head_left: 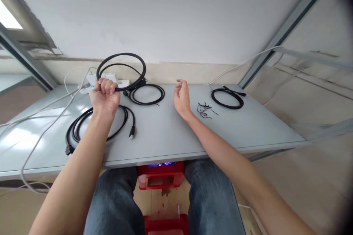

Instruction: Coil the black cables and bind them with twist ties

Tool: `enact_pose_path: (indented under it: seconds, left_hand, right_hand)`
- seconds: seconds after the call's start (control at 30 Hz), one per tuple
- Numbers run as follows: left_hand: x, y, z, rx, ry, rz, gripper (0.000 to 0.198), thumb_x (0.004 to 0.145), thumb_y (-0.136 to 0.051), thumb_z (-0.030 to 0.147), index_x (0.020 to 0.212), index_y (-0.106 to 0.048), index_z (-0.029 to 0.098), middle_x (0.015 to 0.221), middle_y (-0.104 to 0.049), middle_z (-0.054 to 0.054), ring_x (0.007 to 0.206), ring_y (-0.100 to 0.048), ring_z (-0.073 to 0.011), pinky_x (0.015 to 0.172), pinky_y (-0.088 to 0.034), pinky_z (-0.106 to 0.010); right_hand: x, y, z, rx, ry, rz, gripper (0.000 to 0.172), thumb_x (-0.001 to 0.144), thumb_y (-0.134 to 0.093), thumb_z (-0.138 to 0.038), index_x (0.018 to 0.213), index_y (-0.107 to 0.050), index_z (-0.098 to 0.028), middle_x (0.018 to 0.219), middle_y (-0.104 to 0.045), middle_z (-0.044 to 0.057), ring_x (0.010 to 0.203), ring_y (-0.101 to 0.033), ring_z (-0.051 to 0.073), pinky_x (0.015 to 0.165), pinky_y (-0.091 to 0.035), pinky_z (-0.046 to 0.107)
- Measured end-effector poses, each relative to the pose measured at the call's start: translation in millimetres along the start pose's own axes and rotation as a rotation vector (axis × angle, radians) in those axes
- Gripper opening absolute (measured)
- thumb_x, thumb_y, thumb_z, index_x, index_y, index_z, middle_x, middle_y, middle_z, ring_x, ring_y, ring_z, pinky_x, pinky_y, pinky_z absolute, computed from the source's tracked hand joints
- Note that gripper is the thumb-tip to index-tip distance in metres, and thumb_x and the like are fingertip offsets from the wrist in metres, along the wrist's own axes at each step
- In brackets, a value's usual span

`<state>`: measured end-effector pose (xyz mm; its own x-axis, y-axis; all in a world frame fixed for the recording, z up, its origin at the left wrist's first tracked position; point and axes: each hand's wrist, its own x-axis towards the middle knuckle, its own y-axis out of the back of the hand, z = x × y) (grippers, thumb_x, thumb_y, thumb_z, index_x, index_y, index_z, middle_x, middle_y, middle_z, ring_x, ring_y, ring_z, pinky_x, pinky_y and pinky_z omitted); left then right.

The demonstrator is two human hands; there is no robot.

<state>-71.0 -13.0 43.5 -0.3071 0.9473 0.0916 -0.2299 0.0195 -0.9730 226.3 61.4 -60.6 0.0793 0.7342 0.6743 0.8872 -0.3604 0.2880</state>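
My left hand [105,94] is closed around a coiled black cable [143,69], holding the loop raised above the back left of the table. Under that forearm lies a second, larger coil of black cable [127,115], its plug ends on the tabletop. Just right of the held loop, another black cable coil [163,97] rests flat. My right hand [182,97] hovers around the middle of the table, fingers loosely bent and apart, with nothing seen in it. To its right is a small tangle of black ties [204,110], and beyond that a neat black coil [227,107].
A white power strip [124,83] with adapters stands against the wall behind my left hand. White cords [55,126] trail over the left side of the grey table [157,137]. Metal posts [275,33] frame both ends. A red stool [161,180] is below the front edge.
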Motion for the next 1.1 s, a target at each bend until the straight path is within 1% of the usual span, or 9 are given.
enact_pose_path:
  seconds: [0.2, 0.27, 0.33, 0.47, 0.7, 0.77, 0.87, 0.93, 1.1]
  left_hand:
    - [-2, -3.7, 7, -0.061, 0.0, -0.049, 0.049, 0.134, -0.014, 0.037, 0.086, -0.016, 0.029, 0.055, -0.016, 0.012, 0.038, -0.025, -0.0086, 0.04, -0.029, -0.02]
    - [-7, -6.7, 0, -0.067, 0.048, -0.064, 0.048, 0.134, -0.016, 0.037, 0.086, -0.017, 0.029, 0.054, -0.017, 0.012, 0.037, -0.025, -0.008, 0.039, -0.028, -0.02]
    - [-14, -9.2, -9, 0.021, 0.111, -0.082, 0.048, 0.134, -0.018, 0.034, 0.086, -0.021, 0.028, 0.054, -0.019, 0.011, 0.038, -0.025, -0.0083, 0.039, -0.027, -0.02]
    - [-24, -9.9, -21, 0.261, 0.167, -0.13, 0.045, 0.132, -0.029, 0.027, 0.087, -0.031, 0.027, 0.058, -0.019, 0.01, 0.042, -0.019, -0.0107, 0.04, -0.024, -0.021]
    - [-30, -6.3, -25, 0.324, 0.228, -0.133, 0.043, 0.132, -0.033, 0.03, 0.089, -0.032, 0.026, 0.058, -0.017, 0.012, 0.04, -0.016, -0.0081, 0.039, -0.02, -0.019]
    - [-30, -5.4, -27, 0.331, 0.265, -0.127, 0.044, 0.132, -0.034, 0.032, 0.089, -0.032, 0.026, 0.057, -0.017, 0.012, 0.039, -0.016, -0.0076, 0.037, -0.018, -0.019]
    - [-29, -4.6, -29, 0.355, 0.334, -0.111, 0.045, 0.133, -0.032, 0.033, 0.088, -0.033, 0.027, 0.058, -0.014, 0.013, 0.038, -0.018, -0.0071, 0.037, -0.018, -0.019]
    - [-28, -5.1, -30, 0.381, 0.372, -0.085, 0.047, 0.133, -0.028, 0.032, 0.087, -0.035, 0.026, 0.059, -0.013, 0.013, 0.038, -0.021, -0.0071, 0.038, -0.021, -0.02]
    - [-23, -8.2, -40, 0.544, 0.399, -0.046, 0.052, 0.131, -0.028, 0.026, 0.084, -0.051, 0.022, 0.057, -0.023, 0.012, 0.039, -0.027, -0.0068, 0.04, -0.025, -0.018]
  right_hand:
    - [-2, -2, -25, 0.08, -0.066, -0.197, 0.028, 0.116, -0.053, -0.035, 0.124, -0.077, -0.023, 0.126, -0.078, 0.013, 0.125, -0.072, 0.029, 0.124, -0.055, 0.052]
    - [-3, -4, -35, 0.181, -0.065, -0.343, 0.04, 0.118, -0.058, -0.053, 0.113, -0.084, -0.023, 0.13, -0.082, 0.014, 0.133, -0.073, 0.03, 0.131, -0.051, 0.052]
    - [-5, -8, -43, 0.346, -0.134, -0.42, 0.054, 0.116, -0.061, -0.069, 0.125, -0.087, -0.023, 0.142, -0.083, 0.014, 0.143, -0.072, 0.03, 0.137, -0.048, 0.05]
    - [-1, -10, -45, 0.594, -0.376, -0.281, 0.074, 0.118, -0.054, -0.078, 0.167, -0.065, -0.023, 0.167, -0.074, 0.017, 0.155, -0.07, 0.027, 0.138, -0.051, 0.051]
    - [18, 10, -36, 0.521, -0.437, -0.063, 0.072, 0.118, -0.045, -0.076, 0.169, -0.057, -0.026, 0.189, -0.052, 0.015, 0.174, -0.052, 0.027, 0.144, -0.044, 0.054]
    - [22, 16, -47, 0.609, -0.433, -0.12, 0.073, 0.118, -0.045, -0.081, 0.165, -0.061, -0.027, 0.181, -0.062, 0.015, 0.169, -0.059, 0.028, 0.139, -0.05, 0.054]
    - [24, 30, -75, 0.834, -0.516, -0.338, 0.08, 0.113, -0.047, -0.093, 0.148, -0.071, -0.026, 0.138, -0.086, 0.016, 0.136, -0.08, 0.034, 0.115, -0.069, 0.054]
    - [23, 40, -92, 0.949, -0.597, -0.464, 0.076, 0.11, -0.058, -0.093, 0.135, -0.076, -0.024, 0.113, -0.088, 0.013, 0.112, -0.085, 0.033, 0.098, -0.074, 0.049]
    - [21, 49, -98, 1.053, -0.661, -0.607, 0.02, 0.118, -0.078, -0.04, 0.12, -0.076, -0.021, 0.081, -0.075, -0.002, 0.069, -0.072, 0.018, 0.074, -0.068, 0.032]
